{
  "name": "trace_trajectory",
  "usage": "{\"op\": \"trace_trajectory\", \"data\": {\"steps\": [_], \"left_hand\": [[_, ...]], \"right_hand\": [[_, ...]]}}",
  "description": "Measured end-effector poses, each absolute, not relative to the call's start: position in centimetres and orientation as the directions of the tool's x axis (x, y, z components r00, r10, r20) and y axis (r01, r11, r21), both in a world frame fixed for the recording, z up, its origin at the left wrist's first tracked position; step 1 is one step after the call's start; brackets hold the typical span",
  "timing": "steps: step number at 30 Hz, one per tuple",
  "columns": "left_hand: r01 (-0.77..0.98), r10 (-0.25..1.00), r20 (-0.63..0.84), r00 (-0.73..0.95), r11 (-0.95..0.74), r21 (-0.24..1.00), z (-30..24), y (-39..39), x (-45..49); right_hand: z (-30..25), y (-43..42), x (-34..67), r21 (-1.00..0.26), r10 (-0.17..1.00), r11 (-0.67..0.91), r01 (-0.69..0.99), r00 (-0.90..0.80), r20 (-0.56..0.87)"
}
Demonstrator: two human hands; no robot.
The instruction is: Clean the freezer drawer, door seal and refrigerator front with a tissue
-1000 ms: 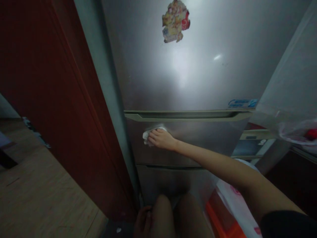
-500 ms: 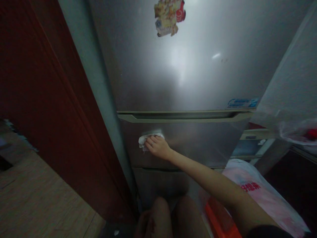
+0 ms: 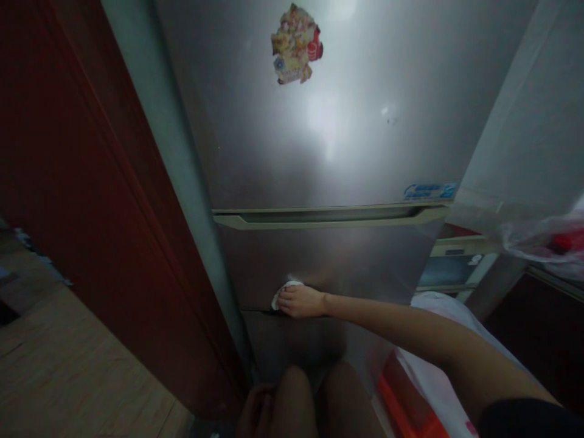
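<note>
My right hand (image 3: pixel 303 301) presses a small white cloth (image 3: pixel 281 289) flat against the lower edge of the middle drawer front (image 3: pixel 347 258) of a silver fridge (image 3: pixel 328 134). The fingers are closed over the cloth. My left hand (image 3: pixel 255 410) rests low beside my left knee (image 3: pixel 292 395), dim and partly hidden; its fingers look curled with nothing seen in them. A pale handle strip (image 3: pixel 328 218) runs across above the drawer.
A dark red wooden door (image 3: pixel 91 182) stands left of the fridge, with wood floor (image 3: pixel 68 365) beyond. A colourful sticker (image 3: pixel 295 44) is high on the fridge door. A white plastic bag (image 3: pixel 438 377) and something orange (image 3: pixel 401 407) lie at lower right.
My right hand slid the cloth from the upper left of the drawer front downward to its bottom edge. The view shifted slightly.
</note>
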State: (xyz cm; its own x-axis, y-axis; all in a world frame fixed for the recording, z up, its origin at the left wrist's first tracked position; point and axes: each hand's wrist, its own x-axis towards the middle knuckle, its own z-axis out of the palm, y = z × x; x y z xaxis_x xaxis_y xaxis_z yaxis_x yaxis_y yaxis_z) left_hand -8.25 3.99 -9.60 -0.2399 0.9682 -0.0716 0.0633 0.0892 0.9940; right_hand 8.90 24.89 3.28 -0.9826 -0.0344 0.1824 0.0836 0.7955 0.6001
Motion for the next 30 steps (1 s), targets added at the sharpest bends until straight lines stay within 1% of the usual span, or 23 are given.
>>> {"op": "trace_trajectory", "data": {"steps": [2,4,6,8,10,11,13,15,17,18,19,20,21,23,25,26,28,30], "left_hand": [[0.053,0.964,-0.080,-0.252,0.096,0.994,-8.7,4.6,-9.1],[0.061,0.952,-0.047,-0.302,0.069,0.996,-6.8,5.7,-9.9],[0.107,0.934,0.034,-0.355,0.004,0.994,-3.8,7.2,-10.7],[0.138,0.888,0.119,-0.444,-0.064,0.988,-0.1,9.0,-11.5],[0.201,0.809,0.255,-0.530,-0.172,0.964,3.9,10.8,-12.1],[0.248,0.757,0.348,-0.553,-0.250,0.936,5.7,11.5,-12.2],[0.389,0.672,0.546,-0.500,-0.388,0.835,9.2,12.8,-12.2],[0.531,0.577,0.716,-0.394,-0.493,0.690,11.9,13.9,-11.8],[0.627,0.491,0.818,-0.299,-0.545,0.556,13.7,15.2,-11.4],[0.655,0.460,0.843,-0.278,-0.551,0.517,14.1,16.0,-11.3],[0.669,0.442,0.852,-0.279,-0.548,0.503,14.3,16.8,-11.4],[0.664,0.444,0.845,-0.298,-0.540,0.518,14.2,17.7,-11.5],[0.637,0.464,0.820,-0.337,-0.529,0.561,13.8,18.6,-11.7],[0.538,0.538,0.727,-0.427,-0.495,0.682,12.4,20.0,-12.3],[0.478,0.595,0.659,-0.459,-0.460,0.748,10.9,20.8,-12.7],[0.486,0.603,0.656,-0.454,-0.450,0.749,10.3,21.0,-12.8],[0.543,0.598,0.687,-0.413,-0.445,0.713,9.3,21.0,-12.7],[0.569,0.610,0.699,-0.373,-0.445,0.692,8.8,21.0,-12.5]], "right_hand": [[6.2,25.0,9.0,0.634,-0.029,0.764,0.120,-0.975,0.220],[9.6,25.3,9.0,0.666,-0.016,0.721,0.191,-0.956,0.292],[13.2,25.6,9.0,0.689,-0.010,0.673,0.270,-0.928,0.373],[16.0,25.7,8.8,0.691,0.003,0.623,0.367,-0.884,0.467],[17.6,25.7,8.4,0.664,0.025,0.585,0.467,-0.828,0.560],[17.9,25.6,8.1,0.639,0.042,0.577,0.509,-0.799,0.599],[17.3,25.5,7.4,0.573,0.088,0.582,0.577,-0.745,0.661],[15.6,25.4,6.5,0.512,0.135,0.610,0.605,-0.716,0.685],[13.0,25.3,5.6,0.480,0.160,0.653,0.586,-0.726,0.669],[11.6,25.2,5.2,0.474,0.165,0.680,0.559,-0.747,0.644],[10.1,25.1,4.8,0.472,0.166,0.708,0.526,-0.773,0.612],[8.5,25.0,4.5,0.469,0.169,0.731,0.496,-0.798,0.579],[7.0,24.9,4.4,0.469,0.170,0.749,0.467,-0.821,0.545],[4.2,24.7,4.3,0.487,0.155,0.774,0.405,-0.867,0.474],[2.0,24.6,4.6,0.522,0.108,0.797,0.302,-0.923,0.369],[1.2,24.6,4.8,0.539,0.077,0.807,0.243,-0.947,0.311],[0.4,24.5,5.4,0.561,0.021,0.816,0.144,-0.975,0.220],[0.6,24.5,5.9,0.567,-0.007,0.817,0.101,-0.983,0.186]]}}
